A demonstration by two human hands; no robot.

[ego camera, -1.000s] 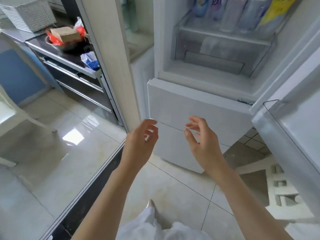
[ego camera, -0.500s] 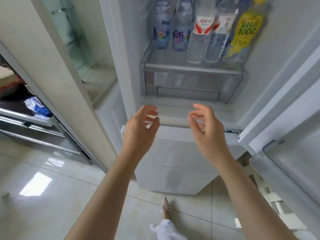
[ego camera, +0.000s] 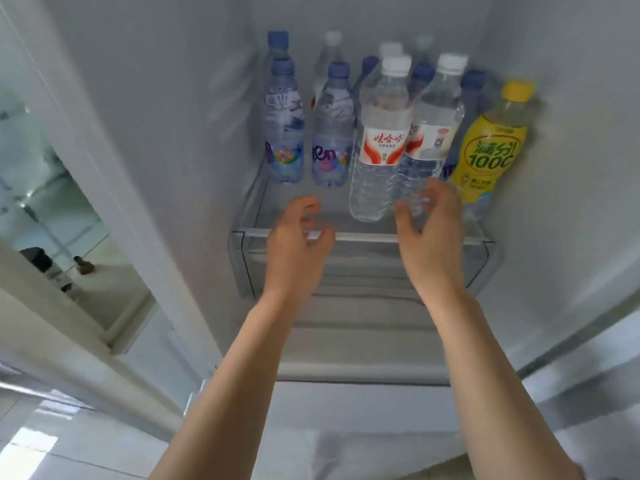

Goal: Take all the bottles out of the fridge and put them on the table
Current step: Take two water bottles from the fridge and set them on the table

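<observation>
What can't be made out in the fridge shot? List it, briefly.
- Back-row bottles, head view: front bottles hide all but their caps, so the count is unsure.
- Base of the second red-label bottle: behind the right hand; contact unclear.
- Blue-cap bottle label: motion blur, unreadable.
- Table: out of frame.
- Left hand: grip empty.

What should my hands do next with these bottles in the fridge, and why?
Probably close the right hand round the white-capped water bottle just ahead of it. Both hands are empty with fingers spread, the right one nearest the two front water bottles, and every bottle stands on the shelf. The left hand could then reach for the purple-labelled bottle.
</observation>
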